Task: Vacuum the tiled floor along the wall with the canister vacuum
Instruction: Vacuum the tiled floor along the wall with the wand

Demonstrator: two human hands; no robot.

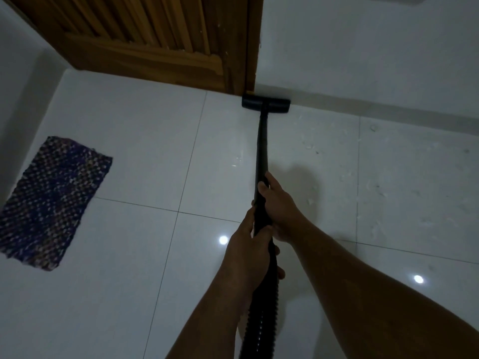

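Observation:
A black vacuum wand (261,146) runs from my hands to a flat black floor head (265,104), which lies against the base of the white wall (363,60) beside the door frame. My right hand (278,203) grips the wand higher up. My left hand (246,247) grips it just below, where the ribbed black hose (261,307) begins. The hose drops out of the bottom of the view. The canister is not in view. The white tiled floor (129,151) is glossy, with pale scraps of debris (375,182) scattered to the right.
A wooden slatted door (155,42) stands at the top left, reaching the floor. A dark woven mat (54,200) lies on the tiles at the left, near another white wall (20,86). Two ceiling-light reflections shine on the floor.

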